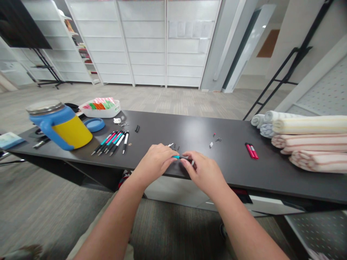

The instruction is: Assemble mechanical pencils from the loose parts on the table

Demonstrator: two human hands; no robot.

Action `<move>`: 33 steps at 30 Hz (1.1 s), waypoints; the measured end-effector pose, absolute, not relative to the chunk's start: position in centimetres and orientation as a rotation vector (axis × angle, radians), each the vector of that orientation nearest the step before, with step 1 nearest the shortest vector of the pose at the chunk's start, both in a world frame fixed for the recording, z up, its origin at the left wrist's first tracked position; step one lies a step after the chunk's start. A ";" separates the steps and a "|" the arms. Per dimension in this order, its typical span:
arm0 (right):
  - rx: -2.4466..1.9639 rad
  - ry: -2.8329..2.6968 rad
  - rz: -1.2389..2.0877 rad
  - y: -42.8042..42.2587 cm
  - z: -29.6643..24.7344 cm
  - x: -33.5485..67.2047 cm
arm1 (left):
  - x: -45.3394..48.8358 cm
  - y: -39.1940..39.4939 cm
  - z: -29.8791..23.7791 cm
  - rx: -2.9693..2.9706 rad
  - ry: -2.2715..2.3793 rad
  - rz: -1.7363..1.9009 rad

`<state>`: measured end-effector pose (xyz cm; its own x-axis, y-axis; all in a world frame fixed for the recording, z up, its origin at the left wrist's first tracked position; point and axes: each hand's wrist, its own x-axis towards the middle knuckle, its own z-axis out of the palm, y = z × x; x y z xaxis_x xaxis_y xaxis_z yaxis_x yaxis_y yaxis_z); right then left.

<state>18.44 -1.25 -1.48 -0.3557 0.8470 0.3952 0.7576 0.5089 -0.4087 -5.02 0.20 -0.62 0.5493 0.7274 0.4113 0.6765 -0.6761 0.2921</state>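
Note:
My left hand [157,159] and my right hand [202,169] meet over the near edge of the dark table [189,130], both pinched on a teal pen [179,157] held between them. Small loose pen parts [175,146] lie just beyond my fingers. A row of several assembled pens [112,141] lies to the left. Two red pen pieces [251,150] lie to the right, and a few tiny parts [215,139] sit in the middle of the table.
A yellow jug with blue handle and lid [61,124] stands at the left, a blue lid [94,124] and a white tray of coloured items [101,107] behind it. Rolled towels [306,141] are stacked at the right end. White shelving lines the far wall.

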 end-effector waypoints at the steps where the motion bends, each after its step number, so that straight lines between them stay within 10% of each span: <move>1: -1.324 -2.180 0.221 -1.2 -1.4 18.4 | -5.0 0.2 -0.6 2.677 1.220 0.782; 33: -1.397 -2.344 0.164 -1.5 -0.6 18.0 | -4.9 0.0 -0.5 2.683 1.237 0.793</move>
